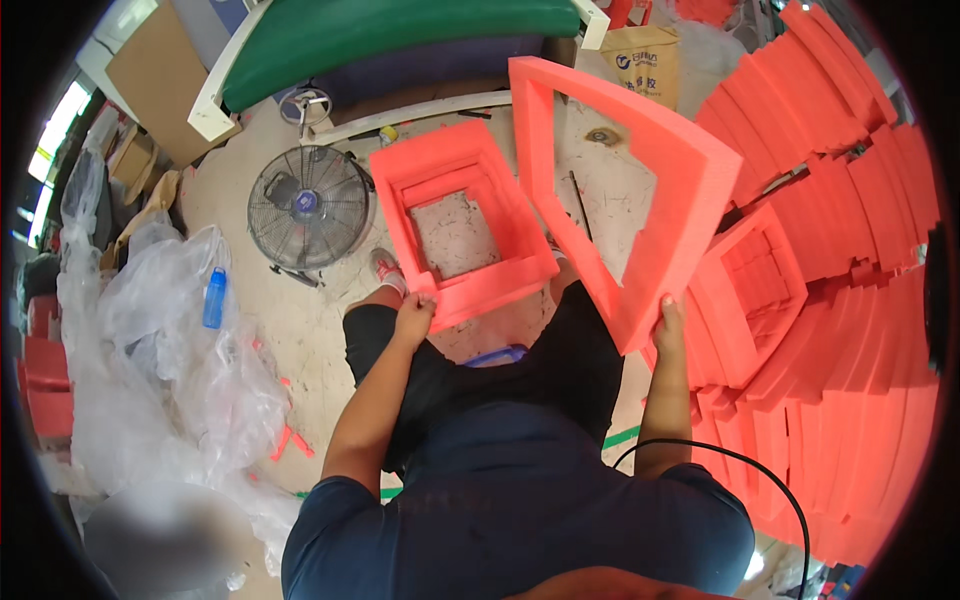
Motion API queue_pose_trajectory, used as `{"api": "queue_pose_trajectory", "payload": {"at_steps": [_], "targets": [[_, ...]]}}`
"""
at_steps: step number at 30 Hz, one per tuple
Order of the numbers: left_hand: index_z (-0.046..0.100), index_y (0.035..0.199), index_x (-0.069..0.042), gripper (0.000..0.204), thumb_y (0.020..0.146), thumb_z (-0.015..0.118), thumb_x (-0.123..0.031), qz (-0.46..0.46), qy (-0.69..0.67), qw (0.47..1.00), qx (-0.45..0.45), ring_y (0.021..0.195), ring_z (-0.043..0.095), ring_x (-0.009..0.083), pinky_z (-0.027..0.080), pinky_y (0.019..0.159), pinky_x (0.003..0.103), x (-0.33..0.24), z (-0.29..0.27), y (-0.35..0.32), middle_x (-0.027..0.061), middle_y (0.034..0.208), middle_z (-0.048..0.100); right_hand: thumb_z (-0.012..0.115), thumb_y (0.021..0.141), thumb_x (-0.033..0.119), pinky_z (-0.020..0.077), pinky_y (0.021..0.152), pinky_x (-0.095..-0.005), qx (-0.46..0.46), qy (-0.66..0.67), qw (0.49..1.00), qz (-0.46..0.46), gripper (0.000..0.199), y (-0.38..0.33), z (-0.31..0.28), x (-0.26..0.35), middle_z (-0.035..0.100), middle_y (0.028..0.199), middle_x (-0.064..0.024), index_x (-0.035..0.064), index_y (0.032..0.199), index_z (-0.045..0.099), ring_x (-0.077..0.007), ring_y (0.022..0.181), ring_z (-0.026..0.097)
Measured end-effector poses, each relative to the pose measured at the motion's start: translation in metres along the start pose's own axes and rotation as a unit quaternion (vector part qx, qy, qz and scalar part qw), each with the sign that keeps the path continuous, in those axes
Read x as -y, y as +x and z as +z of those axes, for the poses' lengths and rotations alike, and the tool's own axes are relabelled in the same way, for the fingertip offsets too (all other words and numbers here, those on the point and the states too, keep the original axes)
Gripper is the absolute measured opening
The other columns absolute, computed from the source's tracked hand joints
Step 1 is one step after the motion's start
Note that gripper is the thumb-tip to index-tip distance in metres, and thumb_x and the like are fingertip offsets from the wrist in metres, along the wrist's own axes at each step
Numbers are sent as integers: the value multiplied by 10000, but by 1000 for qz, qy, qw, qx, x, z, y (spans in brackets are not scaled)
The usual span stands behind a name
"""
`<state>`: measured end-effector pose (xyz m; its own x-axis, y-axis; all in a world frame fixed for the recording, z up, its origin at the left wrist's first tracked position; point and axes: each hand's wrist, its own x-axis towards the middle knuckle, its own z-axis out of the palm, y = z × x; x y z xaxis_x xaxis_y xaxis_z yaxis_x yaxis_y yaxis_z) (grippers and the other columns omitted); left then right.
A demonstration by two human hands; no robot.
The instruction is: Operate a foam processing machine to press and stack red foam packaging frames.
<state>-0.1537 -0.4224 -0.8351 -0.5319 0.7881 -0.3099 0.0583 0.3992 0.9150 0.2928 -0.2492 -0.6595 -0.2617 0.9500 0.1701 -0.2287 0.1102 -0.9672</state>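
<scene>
My left hand (pixel 414 320) is closed on the near left corner of a coral-red foam frame (pixel 490 293). That frame has thick stepped walls around a rectangular opening, through which the floor shows. On the right, a second foam frame (pixel 690 190), thinner and with a larger opening, is held up at a tilt. My right hand (pixel 670 325) grips its near lower end, with the thumb showing on the outside. The far left edge of this tilted frame comes close to the first frame's right side; whether they touch, I cannot tell.
Stacked red foam pieces (pixel 810 210) fill the right side, with a recessed foam block (pixel 770 265) near my right hand. A floor fan (pixel 305 200), clear plastic sheeting (pixel 190 370) and a blue bottle (pixel 214 298) lie left. Ahead are a green-topped bench (pixel 400 45) and a paper bag (pixel 640 65).
</scene>
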Motion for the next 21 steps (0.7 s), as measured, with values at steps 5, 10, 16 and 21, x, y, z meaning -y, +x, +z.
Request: {"api": "queue_pose_trajectory", "payload": {"at_steps": [5,10,16,21], "targets": [[644,1058,-18,243,877,695,-172,14,48,999,-13,858,624,200,499,794,332,-5,20,8,88,914,646,683,919,428,418,1060,-390,-82,43,996,12,693,11,8,4,575,1324,-122,-29,1388,456,-239,1221,551],[536,1292,-50,712,700,814,-330,110,409,905,25,1249,498,396,398,1053,553,-10,29,19,214,1319,526,731,900,420,443,1001,-354,-22,-70,997,-37,640,33,37,9,629,1217,-94,-37,1303,535,-203,1118,587],[419,1464,-165,910,688,828,-409,60,509,843,162,1392,347,411,339,1127,547,-23,43,11,135,1500,405,725,907,429,442,1006,-360,-11,-72,996,-45,650,41,49,19,638,1232,-99,-42,1313,538,-199,1128,590],[435,1471,-172,860,726,781,-427,71,553,799,225,1456,225,448,257,1174,571,-7,13,2,129,1582,324,681,924,471,426,1040,-378,-71,1,997,-42,672,37,46,13,618,1276,-103,-41,1333,528,-218,1170,577]]}}
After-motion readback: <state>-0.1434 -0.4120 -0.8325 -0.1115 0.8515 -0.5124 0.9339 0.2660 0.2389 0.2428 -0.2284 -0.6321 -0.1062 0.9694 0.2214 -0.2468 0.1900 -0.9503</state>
